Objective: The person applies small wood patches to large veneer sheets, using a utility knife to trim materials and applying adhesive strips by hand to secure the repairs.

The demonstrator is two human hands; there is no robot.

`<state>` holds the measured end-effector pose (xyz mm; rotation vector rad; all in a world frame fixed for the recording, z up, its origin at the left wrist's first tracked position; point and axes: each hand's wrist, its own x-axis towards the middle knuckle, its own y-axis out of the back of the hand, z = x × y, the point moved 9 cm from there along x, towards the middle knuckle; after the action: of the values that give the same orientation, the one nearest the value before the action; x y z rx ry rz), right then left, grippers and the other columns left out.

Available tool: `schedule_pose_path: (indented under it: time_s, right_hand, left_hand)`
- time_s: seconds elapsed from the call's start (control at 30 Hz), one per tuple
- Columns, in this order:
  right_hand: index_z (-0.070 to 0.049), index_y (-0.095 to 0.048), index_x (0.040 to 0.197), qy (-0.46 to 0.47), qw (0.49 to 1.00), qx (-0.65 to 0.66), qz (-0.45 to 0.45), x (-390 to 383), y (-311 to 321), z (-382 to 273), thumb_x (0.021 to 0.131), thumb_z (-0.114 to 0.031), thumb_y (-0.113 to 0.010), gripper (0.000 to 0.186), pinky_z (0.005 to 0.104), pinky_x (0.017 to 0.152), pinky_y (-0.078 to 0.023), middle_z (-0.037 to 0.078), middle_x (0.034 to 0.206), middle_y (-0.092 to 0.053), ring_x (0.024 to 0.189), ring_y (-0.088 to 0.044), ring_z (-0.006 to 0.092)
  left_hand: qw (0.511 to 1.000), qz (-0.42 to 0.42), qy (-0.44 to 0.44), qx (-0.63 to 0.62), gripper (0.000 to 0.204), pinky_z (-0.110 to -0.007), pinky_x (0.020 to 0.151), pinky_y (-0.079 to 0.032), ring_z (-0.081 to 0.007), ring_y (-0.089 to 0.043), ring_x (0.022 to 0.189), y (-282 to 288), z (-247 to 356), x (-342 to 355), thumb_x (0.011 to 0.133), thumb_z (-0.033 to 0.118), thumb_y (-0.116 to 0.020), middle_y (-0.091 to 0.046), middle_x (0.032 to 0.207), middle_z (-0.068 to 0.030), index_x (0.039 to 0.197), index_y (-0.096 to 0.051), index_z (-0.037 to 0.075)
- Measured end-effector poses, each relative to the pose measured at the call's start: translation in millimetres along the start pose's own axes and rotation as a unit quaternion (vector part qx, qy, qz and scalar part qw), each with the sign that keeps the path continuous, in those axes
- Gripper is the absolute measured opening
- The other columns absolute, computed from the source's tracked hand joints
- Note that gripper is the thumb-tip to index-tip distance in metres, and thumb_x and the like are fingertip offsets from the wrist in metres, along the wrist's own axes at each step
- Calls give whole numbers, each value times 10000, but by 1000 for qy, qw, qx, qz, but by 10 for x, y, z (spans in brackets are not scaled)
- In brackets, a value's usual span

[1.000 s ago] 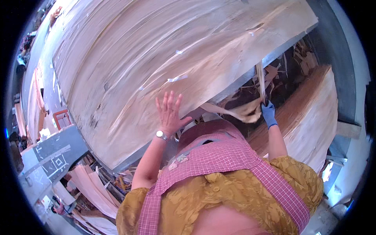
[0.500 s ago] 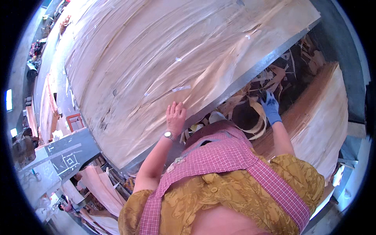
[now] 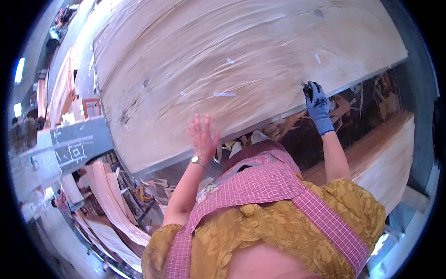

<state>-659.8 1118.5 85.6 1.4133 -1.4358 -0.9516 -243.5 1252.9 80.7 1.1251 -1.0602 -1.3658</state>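
A wide, pale wood veneer sheet (image 3: 260,88), with ripples across it, covers the worktable in front of me. My left hand (image 3: 203,137) is bare, with a watch at the wrist; its fingers are spread over the sheet's near edge and hold nothing. Farther right, my right hand (image 3: 318,100) wears a grey-blue glove with dark fingertips. Its fingers are curled at the sheet's near edge, around something small and dark that I cannot make out. Short pieces of white tape (image 3: 225,94) stick to the veneer.
Torn veneer scraps (image 3: 341,107) lie in the dark gap below the table edge. A stack of veneer sheets (image 3: 388,158) stands at the right. On the left are a grey surface with chalk marks (image 3: 76,146), an orange-red frame (image 3: 91,108) and more veneer (image 3: 109,197).
My right hand has come up from the scraps in the gap to the sheet's edge, and a curled strip no longer shows beside it. My left hand's fingers have spread. The view has shifted.
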Motion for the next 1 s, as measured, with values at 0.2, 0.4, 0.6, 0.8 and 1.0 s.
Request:
schedule_pose_path:
  time_s: [0.2,0.4,0.6,0.8,1.0]
  right_hand:
    - [-74,-598,1181,80,995,65,2,364,-98,-976,949,-243,-560,289,453,770,-515,185,1056,-633,945,-630,379]
    - [-84,-605,1123,291,938,144,-119,71,-466,-2679,911,-203,-590,243,464,731,-509,169,1019,-626,877,-626,385]
    - [-112,-586,1097,475,823,122,-286,-1279,-955,-4407,879,-201,-587,236,497,713,-487,185,939,-618,860,-610,406]
    - [-86,-592,1095,575,723,125,-361,-2793,-1230,-5925,855,-163,-589,252,472,745,-508,189,999,-636,888,-625,399]
    - [-81,-610,1075,652,649,99,-380,-4021,-1558,-7275,882,-194,-583,225,467,727,-509,186,974,-640,860,-633,391]
  left_hand:
    - [969,70,235,37,724,-557,1117,-205,-334,-310,1383,142,-868,-597,869,429,-606,-311,1502,-169,1473,-316,156]
    - [913,94,395,-45,656,-530,1105,-242,-334,-395,1311,127,-1515,-1802,861,354,-614,-403,1422,-185,1431,-363,150]
    - [746,27,649,-150,575,-544,1015,-375,-373,-499,1228,-926,-2120,-4263,846,405,-593,-504,1339,-209,1322,-503,96]
    - [641,12,710,-293,586,-529,947,-455,-451,-590,1060,-1923,-2558,-6207,829,499,-558,-627,1131,-257,1159,-620,19]
    - [591,115,747,-283,452,-471,820,-518,-389,-648,933,-1713,-3146,-7159,787,391,-646,-677,997,-222,1088,-649,53]
